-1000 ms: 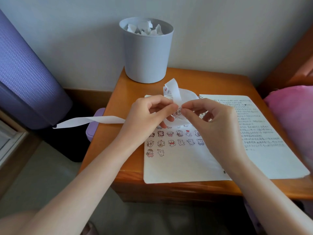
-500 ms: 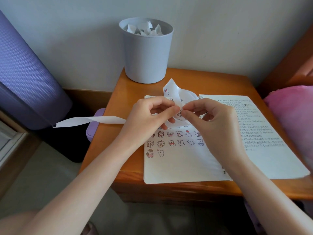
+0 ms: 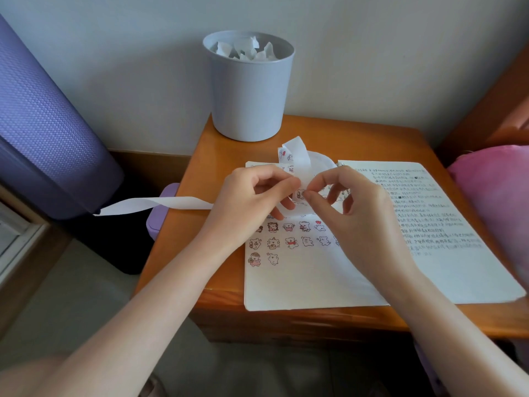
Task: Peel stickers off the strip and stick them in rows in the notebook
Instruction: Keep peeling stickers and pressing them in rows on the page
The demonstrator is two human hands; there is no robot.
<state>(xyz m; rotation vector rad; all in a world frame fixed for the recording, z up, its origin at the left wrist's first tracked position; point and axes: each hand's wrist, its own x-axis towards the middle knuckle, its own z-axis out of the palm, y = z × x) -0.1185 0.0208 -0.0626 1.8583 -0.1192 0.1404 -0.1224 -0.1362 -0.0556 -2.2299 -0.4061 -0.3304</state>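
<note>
Strip (image 3: 298, 157) looped above the notebook (image 3: 300, 285) on the desk (image 3: 229, 156), our left hand (image 3: 249, 202) pinching it, our right hand (image 3: 360, 219) nipping it at a sticker (image 3: 300, 193), sticker rows (image 3: 290, 242) beneath.

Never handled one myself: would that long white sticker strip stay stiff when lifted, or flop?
Probably floppy: the strip curls above the left hand and its tail twists while trailing off the table. Likely very light, since fingertip pinches alone hold it up. Looking paper-thin, it may crease easily.
</note>
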